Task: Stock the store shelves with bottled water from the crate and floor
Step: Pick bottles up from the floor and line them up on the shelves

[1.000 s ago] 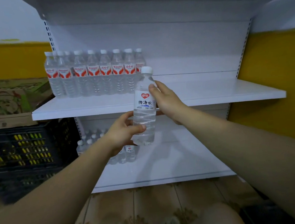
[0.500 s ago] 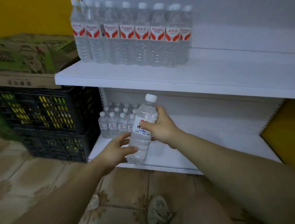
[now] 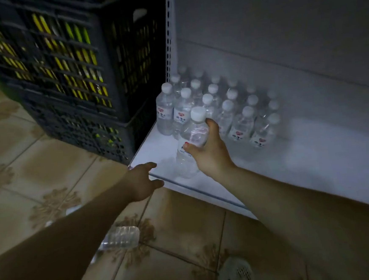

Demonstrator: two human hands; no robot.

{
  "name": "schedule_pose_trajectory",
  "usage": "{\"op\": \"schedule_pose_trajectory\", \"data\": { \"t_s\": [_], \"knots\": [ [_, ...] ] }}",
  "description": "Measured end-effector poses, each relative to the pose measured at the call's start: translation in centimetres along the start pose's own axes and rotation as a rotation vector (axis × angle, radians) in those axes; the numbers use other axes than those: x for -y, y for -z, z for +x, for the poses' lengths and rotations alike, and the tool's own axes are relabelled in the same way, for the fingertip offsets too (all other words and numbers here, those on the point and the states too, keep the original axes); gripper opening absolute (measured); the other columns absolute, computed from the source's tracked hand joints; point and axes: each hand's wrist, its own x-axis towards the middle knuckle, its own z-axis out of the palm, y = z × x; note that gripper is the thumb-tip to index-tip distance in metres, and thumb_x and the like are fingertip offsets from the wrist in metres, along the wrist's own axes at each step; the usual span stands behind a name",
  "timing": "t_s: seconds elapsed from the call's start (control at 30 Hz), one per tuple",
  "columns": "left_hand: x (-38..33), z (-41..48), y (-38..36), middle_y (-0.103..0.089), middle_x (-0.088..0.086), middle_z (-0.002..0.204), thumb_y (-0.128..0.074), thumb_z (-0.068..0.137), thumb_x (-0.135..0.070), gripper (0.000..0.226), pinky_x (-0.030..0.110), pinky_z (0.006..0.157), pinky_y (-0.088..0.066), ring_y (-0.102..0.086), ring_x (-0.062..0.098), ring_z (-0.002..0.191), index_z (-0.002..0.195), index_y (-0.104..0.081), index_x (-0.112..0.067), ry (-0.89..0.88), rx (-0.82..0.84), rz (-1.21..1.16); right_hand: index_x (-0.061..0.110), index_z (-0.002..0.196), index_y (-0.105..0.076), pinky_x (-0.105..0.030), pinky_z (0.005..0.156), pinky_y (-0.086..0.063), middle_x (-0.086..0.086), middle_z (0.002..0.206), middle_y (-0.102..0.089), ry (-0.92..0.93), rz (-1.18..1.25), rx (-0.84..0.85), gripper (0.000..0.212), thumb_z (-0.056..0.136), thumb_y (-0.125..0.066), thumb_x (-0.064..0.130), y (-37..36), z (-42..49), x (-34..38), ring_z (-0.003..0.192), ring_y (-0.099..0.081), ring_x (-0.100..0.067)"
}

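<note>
My right hand (image 3: 209,153) grips a clear water bottle (image 3: 190,143) with a white cap, upright at the front of the white bottom shelf (image 3: 291,166). Behind it stand several small bottles (image 3: 220,108) in rows at the shelf's left rear. My left hand (image 3: 142,180) hovers with spread fingers just left of the held bottle, near the shelf's front corner, holding nothing. Another bottle (image 3: 120,237) lies on its side on the tiled floor beneath my left forearm.
Stacked black plastic crates (image 3: 74,66) with yellow-green contents stand on the floor to the left of the shelf upright (image 3: 168,41). A tiled floor (image 3: 37,162) runs in front. A light shoe (image 3: 236,275) shows at the bottom edge.
The view dropped from the upper shelf to the bottom one. My right hand carried the bottle down onto the bottom shelf. My left hand let go of it and opened.
</note>
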Motion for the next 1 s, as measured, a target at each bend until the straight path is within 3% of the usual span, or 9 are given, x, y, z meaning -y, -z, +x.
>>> {"op": "schedule_pose_trajectory", "data": {
  "t_s": [0.1,0.2,0.47,0.57,0.67,0.77,0.83,1.0],
  "knots": [
    [2.8,4.8,-2.4,-0.015,0.005,0.16,-0.052,0.092,-0.052,0.073,0.037,0.118,-0.017,-0.015,0.024,0.146,0.151,-0.022,-0.022,-0.039,0.007,0.262,0.033,0.142,-0.028,-0.037,0.097,-0.046,0.008,0.124,-0.051,0.004,0.005,-0.017,0.071,0.087,-0.071,0.022,-2.8,3.5,-2.7,0.114,-0.052,-0.017],
    [4.9,8.6,-4.1,0.0,0.0,0.162,-0.041,0.093,-0.061,0.073,0.048,0.119,-0.006,0.004,0.023,0.149,0.153,-0.014,-0.029,-0.035,-0.035,0.39,0.031,0.145,-0.025,-0.03,0.096,-0.042,0.005,0.131,-0.05,0.019,0.001,-0.018,0.074,0.087,-0.07,0.021,-4.5,6.1,-4.4,0.114,-0.05,-0.015],
    [8.7,12.9,-7.4,0.02,-0.002,0.16,-0.02,0.094,-0.065,0.069,0.046,0.115,0.012,0.023,0.021,0.145,0.152,0.004,-0.036,-0.037,-0.136,0.405,0.024,0.146,-0.027,-0.023,0.102,-0.032,0.005,0.139,-0.04,0.152,-0.028,0.001,0.074,0.086,-0.07,0.015,-8.4,9.8,-6.0,0.123,-0.04,-0.007],
    [9.3,13.1,-8.2,0.023,-0.001,0.158,-0.014,0.093,-0.066,0.069,0.047,0.115,0.014,0.026,0.022,0.144,0.151,0.01,-0.036,-0.051,-0.179,0.434,0.02,0.146,-0.028,-0.022,0.101,-0.031,0.001,0.141,-0.037,0.191,-0.04,-0.027,0.073,0.086,-0.07,0.015,-9.8,11.3,-5.3,0.123,-0.038,-0.007],
    [9.5,13.1,-8.3,0.022,-0.001,0.159,-0.01,0.092,-0.067,0.07,0.047,0.116,0.013,0.025,0.022,0.144,0.151,0.01,-0.036,-0.057,-0.187,0.43,0.019,0.147,-0.027,-0.01,0.091,-0.025,-0.006,0.144,-0.033,0.209,-0.056,-0.042,0.075,0.087,-0.07,0.015,-11.2,12.5,-4.8,0.119,-0.036,-0.007],
    [9.6,13.1,-8.5,0.02,-0.001,0.16,0.01,0.078,-0.073,0.081,0.047,0.116,0.01,0.023,0.022,0.145,0.151,0.011,-0.036,-0.065,-0.216,0.449,0.018,0.149,-0.024,-0.005,0.084,-0.02,-0.01,0.146,-0.027,0.226,-0.102,-0.05,0.076,0.088,-0.069,0.017,-12.0,13.7,-4.5,0.125,-0.035,-0.015],
    [9.7,13.1,-8.6,0.02,-0.001,0.16,0.017,0.07,-0.072,0.088,0.046,0.116,0.011,0.023,0.022,0.145,0.151,0.012,-0.037,-0.067,-0.219,0.441,0.017,0.149,-0.023,-0.006,0.085,-0.02,-0.011,0.145,-0.026,0.238,-0.132,-0.055,0.076,0.089,-0.069,0.018,-12.3,14.3,-4.3,0.128,-0.035,-0.02],
    [9.8,13.0,-8.6,0.02,-0.001,0.159,0.016,0.07,-0.073,0.088,0.046,0.115,0.012,0.024,0.022,0.145,0.15,0.012,-0.037,-0.071,-0.207,0.429,0.015,0.149,-0.025,-0.008,0.09,-0.021,-0.013,0.143,-0.028,0.279,-0.173,-0.112,0.078,0.087,-0.071,0.017,-12.6,14.4,-4.8,0.131,-0.034,-0.022]
  ]
}}
